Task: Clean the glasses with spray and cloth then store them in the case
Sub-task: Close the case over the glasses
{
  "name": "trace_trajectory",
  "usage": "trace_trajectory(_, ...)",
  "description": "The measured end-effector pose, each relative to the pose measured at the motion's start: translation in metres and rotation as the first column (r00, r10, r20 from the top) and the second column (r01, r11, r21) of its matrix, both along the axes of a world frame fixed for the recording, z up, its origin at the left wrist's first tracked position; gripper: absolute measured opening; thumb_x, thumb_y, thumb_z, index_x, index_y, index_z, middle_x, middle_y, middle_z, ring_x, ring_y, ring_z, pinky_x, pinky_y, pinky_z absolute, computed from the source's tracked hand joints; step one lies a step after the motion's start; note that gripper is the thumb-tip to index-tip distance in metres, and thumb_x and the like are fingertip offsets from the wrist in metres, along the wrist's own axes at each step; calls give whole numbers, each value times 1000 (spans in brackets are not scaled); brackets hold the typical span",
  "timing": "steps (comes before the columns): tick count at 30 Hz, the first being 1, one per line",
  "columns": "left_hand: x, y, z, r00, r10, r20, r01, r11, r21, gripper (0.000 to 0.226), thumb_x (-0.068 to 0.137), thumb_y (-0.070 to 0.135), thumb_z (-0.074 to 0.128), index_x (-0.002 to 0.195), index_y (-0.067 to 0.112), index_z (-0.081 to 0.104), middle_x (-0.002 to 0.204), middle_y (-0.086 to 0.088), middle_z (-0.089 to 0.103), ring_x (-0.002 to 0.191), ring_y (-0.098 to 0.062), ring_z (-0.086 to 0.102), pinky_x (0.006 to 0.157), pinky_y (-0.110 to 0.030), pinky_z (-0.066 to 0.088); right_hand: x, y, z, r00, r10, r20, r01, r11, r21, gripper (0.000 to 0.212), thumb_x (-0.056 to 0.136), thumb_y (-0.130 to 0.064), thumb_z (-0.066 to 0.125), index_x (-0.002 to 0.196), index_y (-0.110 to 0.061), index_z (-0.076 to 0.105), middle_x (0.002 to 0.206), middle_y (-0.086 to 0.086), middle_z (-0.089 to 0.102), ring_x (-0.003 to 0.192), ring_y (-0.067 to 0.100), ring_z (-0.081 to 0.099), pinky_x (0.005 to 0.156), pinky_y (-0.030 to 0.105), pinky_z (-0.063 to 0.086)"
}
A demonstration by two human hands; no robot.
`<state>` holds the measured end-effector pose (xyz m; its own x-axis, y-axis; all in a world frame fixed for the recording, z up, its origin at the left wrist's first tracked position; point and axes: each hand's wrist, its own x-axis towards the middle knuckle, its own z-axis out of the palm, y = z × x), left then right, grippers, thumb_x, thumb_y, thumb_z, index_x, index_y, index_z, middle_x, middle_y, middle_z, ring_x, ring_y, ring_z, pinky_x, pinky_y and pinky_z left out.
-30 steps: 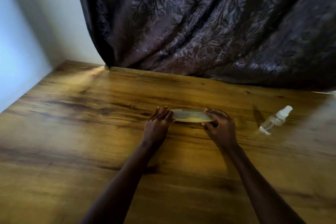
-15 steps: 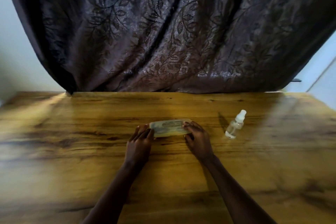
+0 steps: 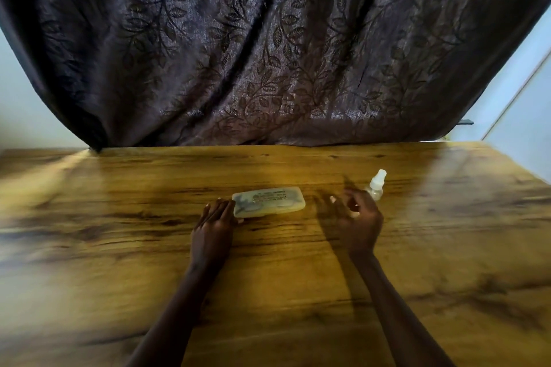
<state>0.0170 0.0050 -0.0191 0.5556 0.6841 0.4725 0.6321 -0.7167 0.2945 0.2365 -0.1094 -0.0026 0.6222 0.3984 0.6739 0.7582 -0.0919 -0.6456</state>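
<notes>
A translucent yellowish glasses case (image 3: pixel 269 202) lies closed and flat on the wooden table (image 3: pixel 119 247); dark shapes show faintly through its lid. My left hand (image 3: pixel 214 226) rests with straight fingers against the case's left end. My right hand (image 3: pixel 354 219) hovers to the right of the case with fingers spread and holds nothing. Just behind that hand a small clear spray bottle (image 3: pixel 376 185) with a white cap stands upright, partly hidden by the fingers. No cloth is in view.
A dark leaf-patterned curtain (image 3: pixel 268 53) hangs along the table's far edge. Pale walls show at both upper corners. Bare wood spreads to the left, right and front of the hands.
My right hand has let go of the case's right end and moved right, close to the spray bottle. The left hand stays at the case's left end. The view has shifted.
</notes>
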Motion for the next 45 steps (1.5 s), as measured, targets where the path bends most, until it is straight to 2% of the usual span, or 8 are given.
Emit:
trace_trajectory(4, 3, 6, -7, 1000, 5, 20, -5, 999, -40, 52, 73, 6, 74, 118, -6, 53, 119, -29, 57, 113, -46, 50, 81, -61, 46, 22, -10, 3, 967, -146, -208, 171, 979, 107, 55, 60, -4, 84, 103, 8, 52, 98, 25, 53, 83, 32, 49, 66, 44, 45)
trace_trajectory(8, 5, 11, -12, 999, 34, 13, -32, 996, -80, 51, 89, 18, 56, 133, 1, 37, 139, -21, 40, 133, -34, 28, 109, -48, 16, 43, -12, 3, 905, -97, -415, 104, 995, -7, 87, 58, -1, 84, 130, 6, 35, 128, 26, 41, 116, 38, 42, 91, 49, 43)
trace_trajectory(17, 6, 9, -9, 999, 47, 0, -47, 992, -117, 45, 84, 5, 61, 125, -4, 46, 128, -31, 48, 122, -46, 39, 102, -56, 25, 48, 6, 3, 900, 26, -434, -66, 995, -78, 49, 72, 3, 74, 116, 6, 52, 111, 22, 60, 97, 32, 57, 80, 42, 47)
trace_trajectory(24, 5, 8, -10, 1000, 26, 18, -24, 995, -93, 46, 70, -6, 72, 113, -9, 55, 113, -34, 57, 104, -54, 52, 81, -64, 42, 22, 41, 7, 917, 195, -347, -235, 969, -75, 51, 68, 2, 77, 114, 6, 55, 95, 4, 58, 82, 15, 54, 58, -4, 36)
trace_trajectory(28, 4, 12, -13, 1000, 20, 10, -19, 993, -118, 44, 81, -1, 63, 122, -7, 48, 125, -32, 49, 118, -48, 44, 99, -59, 30, 16, 49, -1, 907, 230, -354, -291, 948, -129, 55, 69, -1, 77, 118, 1, 54, 97, 1, 60, 83, 14, 56, 65, 14, 42)
trace_trajectory(35, 5, 6, -8, 1000, 28, 0, -28, 992, -126, 46, 73, -3, 70, 115, -10, 53, 115, -35, 54, 106, -54, 49, 83, -66, 39, 13, 47, -10, 882, 265, -389, -331, 937, -112, 60, 72, -2, 75, 125, -2, 48, 97, -3, 58, 77, 3, 54, 61, -3, 40)
trace_trajectory(40, 4, 10, -11, 999, 29, 18, -26, 987, -155, 45, 86, 8, 59, 127, -4, 43, 131, -29, 44, 124, -44, 39, 102, -55, 30, 16, 44, -10, 867, 270, -420, -357, 923, -144, 82, 66, -4, 80, 136, -8, 37, 106, -2, 56, 84, 7, 54, 63, -2, 42)
trace_trajectory(45, 4, 10, -8, 999, 26, 36, -17, 975, -222, 52, 89, 20, 56, 135, 5, 35, 140, -20, 39, 131, -36, 31, 103, -49, 31, 11, 38, -2, 870, 325, -370, -368, 929, -51, 93, 68, 0, 78, 143, -13, 25, 142, 2, 38, 127, 16, 38, 100, 37, 41)
